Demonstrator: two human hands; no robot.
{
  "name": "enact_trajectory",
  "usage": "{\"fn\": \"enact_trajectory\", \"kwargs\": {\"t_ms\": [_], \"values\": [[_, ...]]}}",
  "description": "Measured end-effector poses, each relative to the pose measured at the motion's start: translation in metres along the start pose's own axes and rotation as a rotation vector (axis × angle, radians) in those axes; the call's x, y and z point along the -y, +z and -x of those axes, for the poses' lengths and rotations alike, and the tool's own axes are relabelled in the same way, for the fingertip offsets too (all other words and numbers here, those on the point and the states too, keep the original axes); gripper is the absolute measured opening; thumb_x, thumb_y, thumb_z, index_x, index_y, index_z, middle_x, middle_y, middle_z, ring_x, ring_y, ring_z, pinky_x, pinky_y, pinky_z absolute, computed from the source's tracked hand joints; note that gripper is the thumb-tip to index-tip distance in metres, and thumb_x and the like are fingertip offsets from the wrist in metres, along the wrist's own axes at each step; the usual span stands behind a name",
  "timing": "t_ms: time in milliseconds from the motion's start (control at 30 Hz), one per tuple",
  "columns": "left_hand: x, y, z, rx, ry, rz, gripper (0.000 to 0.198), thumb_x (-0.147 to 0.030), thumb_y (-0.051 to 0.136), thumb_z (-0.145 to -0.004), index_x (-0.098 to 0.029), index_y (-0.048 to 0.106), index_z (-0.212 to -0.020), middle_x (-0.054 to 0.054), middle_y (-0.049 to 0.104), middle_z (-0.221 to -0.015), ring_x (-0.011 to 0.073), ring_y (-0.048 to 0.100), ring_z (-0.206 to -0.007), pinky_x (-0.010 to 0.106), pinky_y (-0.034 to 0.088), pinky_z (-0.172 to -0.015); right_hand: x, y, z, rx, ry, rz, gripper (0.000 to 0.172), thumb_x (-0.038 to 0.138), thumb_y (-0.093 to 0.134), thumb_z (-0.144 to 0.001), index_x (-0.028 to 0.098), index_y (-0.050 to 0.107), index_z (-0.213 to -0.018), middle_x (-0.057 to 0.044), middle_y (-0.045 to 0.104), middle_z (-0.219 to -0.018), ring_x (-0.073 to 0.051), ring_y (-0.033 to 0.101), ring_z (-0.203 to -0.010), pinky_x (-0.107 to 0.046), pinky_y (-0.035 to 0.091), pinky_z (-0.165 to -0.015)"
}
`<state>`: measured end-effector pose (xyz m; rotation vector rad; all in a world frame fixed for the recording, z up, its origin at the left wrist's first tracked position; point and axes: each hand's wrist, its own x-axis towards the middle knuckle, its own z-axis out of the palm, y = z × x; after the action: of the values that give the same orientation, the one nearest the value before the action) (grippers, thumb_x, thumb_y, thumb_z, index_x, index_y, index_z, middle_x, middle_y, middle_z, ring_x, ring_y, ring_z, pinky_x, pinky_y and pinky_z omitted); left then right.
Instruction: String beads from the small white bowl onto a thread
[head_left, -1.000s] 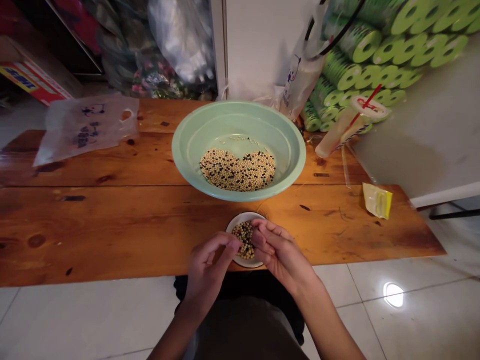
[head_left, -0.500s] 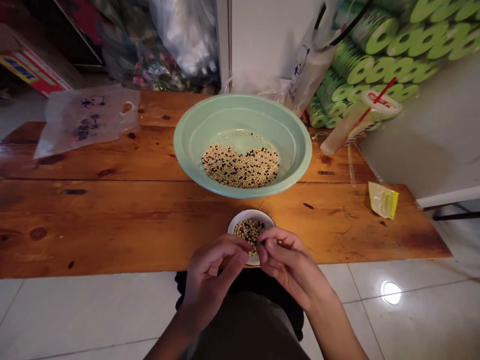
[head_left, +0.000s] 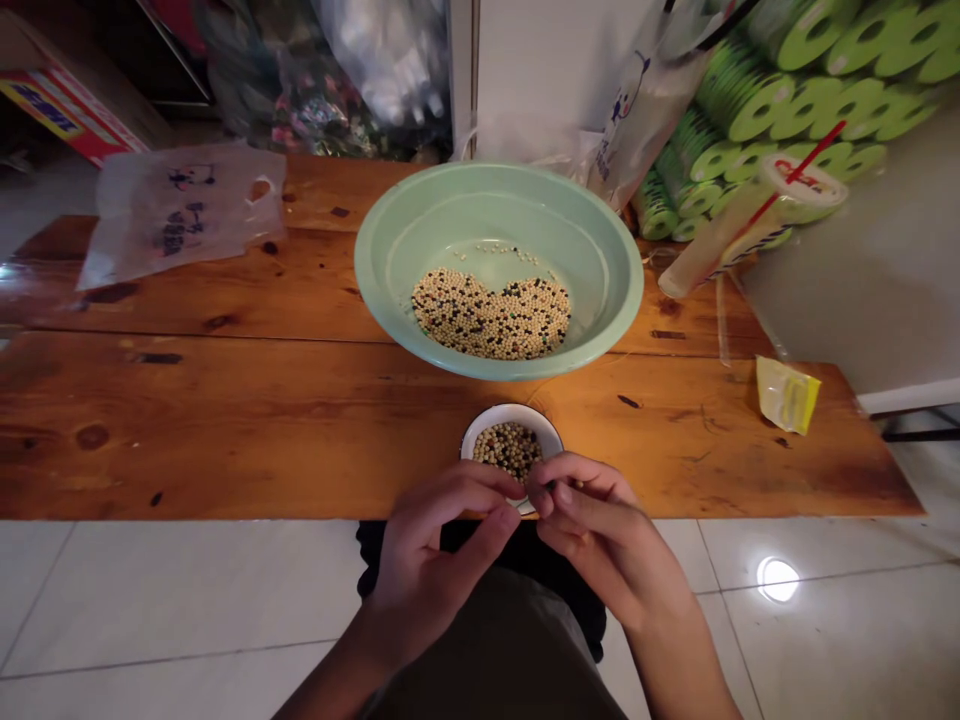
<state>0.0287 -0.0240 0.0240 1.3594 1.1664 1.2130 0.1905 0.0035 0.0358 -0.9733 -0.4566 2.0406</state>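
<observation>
Over the near edge of a small white bowl with a dark rim, both my hands work close together. Cream, brown and black beads fill the bowl. My left hand pinches thumb and forefinger; what lies between the tips is too small to make out. My right hand has its fingers closed around a small dark bead. Behind the bowl stands a large pale green basin holding a heap of cream beads mixed with black and a few coloured ones.
The wooden table carries a flattened plastic bag at left. To the right are a drink cup with a red straw and a small yellow-and-clear packet. Green rolls are stacked behind; a cardboard box is far left.
The view has shifted slightly, so the table and basin sit higher and further right. Both hands keep nearly the same pinched pose above the bowl.
</observation>
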Motion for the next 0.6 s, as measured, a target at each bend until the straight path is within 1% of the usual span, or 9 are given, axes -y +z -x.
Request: {"fn": "enact_trajectory", "kwargs": {"t_ms": [200,267,333,400,500,600], "values": [[0.001,0.001,-0.003,0.005,0.071,0.007,0.013,-0.011,0.060,-0.085,-0.021,0.067,-0.082,0.001,0.070,-0.092,0.0144,0.066,-0.086,0.025,0.052,-0.078,0.000,-0.002,0.003,0.032,-0.025,0.066,0.009,0.025,0.075,-0.074,0.020,0.077,-0.081,-0.002,0.062,-0.066,-0.006,0.036,-0.051,-0.022,0.022,-0.046],[0.001,0.002,-0.003,-0.003,0.086,-0.013,0.013,-0.010,0.061,-0.085,-0.021,0.068,-0.082,0.000,0.070,-0.091,0.0136,0.066,-0.085,0.025,0.052,-0.078,0.001,-0.002,0.004,0.023,-0.043,0.125,0.008,0.024,0.074,-0.076,0.021,0.077,-0.083,-0.002,0.062,-0.066,-0.007,0.038,-0.053,-0.022,0.022,-0.046],[0.002,0.003,-0.003,-0.015,0.090,-0.041,0.013,-0.010,0.062,-0.084,-0.021,0.068,-0.081,0.000,0.070,-0.089,0.0129,0.066,-0.085,0.024,0.051,-0.079,0.001,-0.002,0.004,-0.001,-0.053,0.176,0.012,0.023,0.074,-0.077,0.022,0.076,-0.089,-0.002,0.061,-0.067,-0.007,0.040,-0.055,-0.022,0.023,-0.047],[0.004,0.005,-0.003,-0.031,0.081,-0.064,0.013,-0.010,0.062,-0.085,-0.020,0.068,-0.080,0.000,0.070,-0.088,0.0121,0.066,-0.085,0.023,0.051,-0.080,0.001,-0.002,0.002,-0.014,-0.055,0.186,0.015,0.024,0.073,-0.078,0.022,0.075,-0.093,-0.001,0.059,-0.066,-0.007,0.038,-0.055,-0.021,0.022,-0.047],[0.010,0.008,-0.004,-0.041,0.082,-0.108,0.012,-0.011,0.061,-0.086,-0.019,0.067,-0.080,0.000,0.070,-0.089,0.0112,0.066,-0.084,0.023,0.051,-0.081,-0.002,-0.005,-0.002,-0.044,-0.059,0.180,0.010,0.028,0.071,-0.080,0.020,0.072,-0.087,0.002,0.055,-0.063,-0.005,0.033,-0.051,-0.021,0.020,-0.046],[0.021,0.010,-0.006,-0.069,0.152,-0.232,0.010,-0.011,0.061,-0.086,-0.018,0.066,-0.083,0.001,0.070,-0.090,0.0117,0.065,-0.087,0.024,0.051,-0.083,-0.007,-0.011,-0.007,-0.127,-0.123,0.293,0.012,0.031,0.070,-0.082,0.019,0.068,-0.081,0.004,0.051,-0.059,-0.005,0.032,-0.049,-0.021,0.020,-0.046]]}}
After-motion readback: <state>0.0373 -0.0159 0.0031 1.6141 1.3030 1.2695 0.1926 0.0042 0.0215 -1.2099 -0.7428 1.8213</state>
